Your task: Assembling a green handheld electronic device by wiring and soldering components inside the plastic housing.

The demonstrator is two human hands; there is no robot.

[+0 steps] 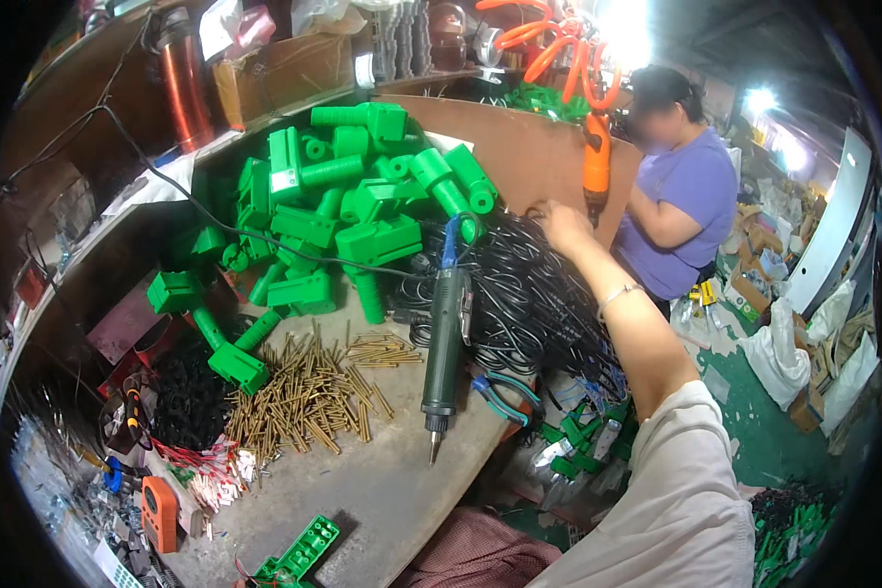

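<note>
One hand in view: your right hand [562, 223] reaches out, fingers curled into the black cable bundle [529, 294] beneath it, picking one out. Left hand unseen. Next calls for a clean pull, clear of the hanging screwdriver [444, 343] nearby.

1. My right grip [563, 227] rests on the black cables [529, 284]: rubbery sheathing with a slight sheen.
2. The green housings [353, 211] look like smooth moulded plastic, faintly glossy.
3. The screws [309, 397] are brass-coloured metal, shiny.
4. The worktop [402, 490] is dull, scuffed board, matt and rough-looking.
5. The hanging screwdriver [445, 343] has a dark matt plastic body and a metal tip.
6. My sleeve [676, 490] is pale, soft cloth.
</note>
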